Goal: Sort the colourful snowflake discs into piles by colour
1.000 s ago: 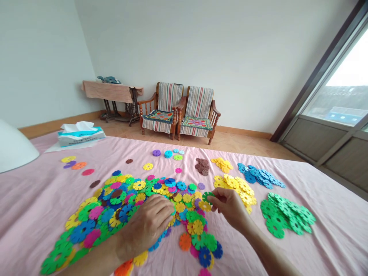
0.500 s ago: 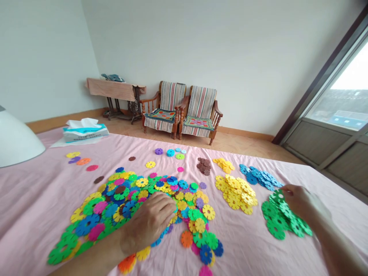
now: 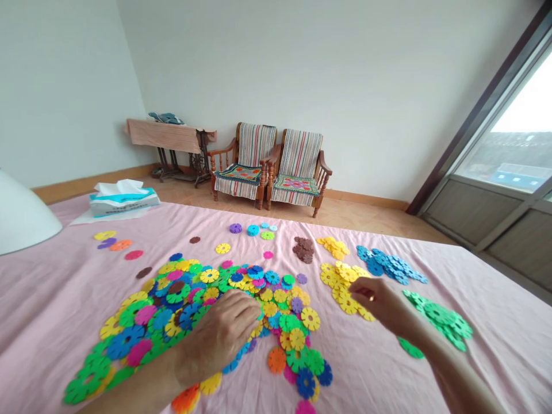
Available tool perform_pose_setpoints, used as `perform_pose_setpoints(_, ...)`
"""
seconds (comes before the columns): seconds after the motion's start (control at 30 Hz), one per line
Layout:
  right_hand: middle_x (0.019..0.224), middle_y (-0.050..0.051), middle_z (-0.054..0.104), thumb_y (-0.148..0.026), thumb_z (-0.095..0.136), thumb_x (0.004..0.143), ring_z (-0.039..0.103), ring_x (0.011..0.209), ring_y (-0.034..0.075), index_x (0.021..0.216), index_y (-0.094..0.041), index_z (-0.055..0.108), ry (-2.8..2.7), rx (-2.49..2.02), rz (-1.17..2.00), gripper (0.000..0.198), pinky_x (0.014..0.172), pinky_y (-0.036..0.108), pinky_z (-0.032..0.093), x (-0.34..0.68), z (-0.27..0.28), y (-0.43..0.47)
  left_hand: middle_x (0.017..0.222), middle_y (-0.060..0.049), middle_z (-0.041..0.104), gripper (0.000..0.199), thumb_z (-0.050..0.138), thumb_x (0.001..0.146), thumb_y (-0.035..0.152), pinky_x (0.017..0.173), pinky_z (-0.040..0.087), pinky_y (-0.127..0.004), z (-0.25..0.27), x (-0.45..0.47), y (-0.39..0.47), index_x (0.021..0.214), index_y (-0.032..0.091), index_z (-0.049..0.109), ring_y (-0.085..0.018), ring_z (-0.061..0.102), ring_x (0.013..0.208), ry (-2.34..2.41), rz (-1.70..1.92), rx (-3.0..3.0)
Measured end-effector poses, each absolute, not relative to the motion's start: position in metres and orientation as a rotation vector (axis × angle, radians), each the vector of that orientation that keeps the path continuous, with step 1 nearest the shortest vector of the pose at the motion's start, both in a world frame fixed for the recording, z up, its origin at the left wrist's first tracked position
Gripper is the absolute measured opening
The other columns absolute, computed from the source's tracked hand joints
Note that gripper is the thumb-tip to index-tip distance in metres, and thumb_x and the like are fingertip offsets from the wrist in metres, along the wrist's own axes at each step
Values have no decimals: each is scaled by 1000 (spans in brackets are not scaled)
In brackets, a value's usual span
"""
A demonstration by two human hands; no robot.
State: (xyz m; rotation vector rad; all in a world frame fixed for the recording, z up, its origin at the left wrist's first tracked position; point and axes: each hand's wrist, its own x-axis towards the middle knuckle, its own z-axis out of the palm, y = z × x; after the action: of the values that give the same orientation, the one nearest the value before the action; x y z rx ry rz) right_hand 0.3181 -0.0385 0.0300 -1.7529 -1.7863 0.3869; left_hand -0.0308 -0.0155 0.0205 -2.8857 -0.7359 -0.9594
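Observation:
My left hand (image 3: pixel 232 323) rests on a wide heap of mixed-colour notched plastic discs (image 3: pixel 142 313). Its fingers curl down into the heap, and their tips and anything between them are hidden. My right hand (image 3: pixel 379 299) hangs over the front right part of a pile of yellow discs (image 3: pixel 334 276), fingers bent and drawn together, with no disc visible in them. Beyond its wrist lies a pile of green discs (image 3: pixel 444 316), partly covered by the forearm. Behind these are blue discs (image 3: pixel 390 265), a smaller orange-yellow pile (image 3: pixel 333 247) and brown discs (image 3: pixel 303 249).
Single discs, such as a yellow one (image 3: pixel 223 248) and a purple one (image 3: pixel 235 228), lie behind the heap on the pink cloth (image 3: pixel 362 368). A tissue box (image 3: pixel 125 202) and a white rounded object (image 3: pixel 23 218) stand at left. Two wooden chairs (image 3: pixel 297 184) are beyond the table.
My right hand has moved left from the green pile to above the yellow pile. My left hand stays on the mixed heap. The view has shifted slightly.

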Motion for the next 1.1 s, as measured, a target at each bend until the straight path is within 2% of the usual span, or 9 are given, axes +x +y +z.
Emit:
perform_pose_setpoints(0.13, 90, 4, 65, -23, 56, 78, 61, 78, 17, 98, -22, 64, -2030, -1602, 522, 21, 68, 29, 48, 260, 23, -48, 83, -3, 65, 19, 44, 92, 17, 84, 50, -31, 20, -31, -16, 97, 19, 62, -15, 60, 83, -745, -944, -2887)
perform_pose_setpoints(0.2, 94, 4, 61, -22, 57, 79, 60, 79, 16, 103, -22, 61, -2062, -1553, 517, 24, 70, 30, 48, 245, 21, -50, 83, -3, 65, 19, 44, 92, 17, 84, 50, -31, 20, -31, -16, 96, 20, 62, -15, 60, 82, -742, -950, -2883)
perform_pose_setpoints(0.37, 91, 4, 59, -18, 60, 75, 56, 76, 15, 89, -19, 60, -2106, -1575, 482, 13, 69, 28, 45, 232, 19, -49, 83, -3, 65, 21, 42, 92, 16, 84, 50, -31, 20, -31, -16, 96, 20, 63, -15, 60, 82, -743, -948, -2881)
perform_pose_setpoints(0.47, 80, 2, 61, -18, 56, 76, 56, 72, 15, 79, -19, 60, -2137, -1622, 506, 5, 64, 26, 42, 235, 22, -46, 84, -3, 65, 21, 42, 92, 15, 85, 50, -31, 19, -31, -16, 97, 19, 63, -15, 60, 84, -754, -944, -2890)
perform_pose_setpoints(0.6, 64, 0, 59, -24, 48, 80, 54, 61, 14, 71, -19, 61, -2024, -1747, 412, 17, 55, 25, 36, 261, 27, -33, 86, -3, 65, 20, 44, 91, 14, 85, 49, -32, 18, -32, -16, 96, 18, 62, -16, 60, 86, -772, -904, -2913)
perform_pose_setpoints(0.73, 69, 3, 65, -32, 46, 80, 57, 62, 18, 86, -19, 67, -1672, -1928, 96, 26, 60, 29, 40, 300, 22, -15, 85, -3, 65, 19, 44, 91, 14, 84, 49, -33, 18, -32, -16, 97, 18, 62, -16, 59, 86, -771, -904, -2915)
perform_pose_setpoints(0.93, 81, 6, 70, -34, 48, 78, 63, 70, 20, 106, -17, 66, -1512, -1955, 105, 38, 65, 31, 46, 334, 3, 0, 87, -3, 65, 20, 44, 91, 13, 84, 49, -34, 16, -32, -16, 97, 17, 62, -16, 58, 87, -785, -880, -2932)
perform_pose_setpoints(1.1, 101, 12, 66, -33, 51, 77, 62, 87, 24, 107, -16, 64, -1515, -1904, -161, 37, 78, 38, 46, 340, -5, 2, 87, -3, 65, 22, 41, 93, 13, 85, 49, -33, 16, -32, -16, 98, 17, 62, -16, 58, 87, -781, -901, -2921)
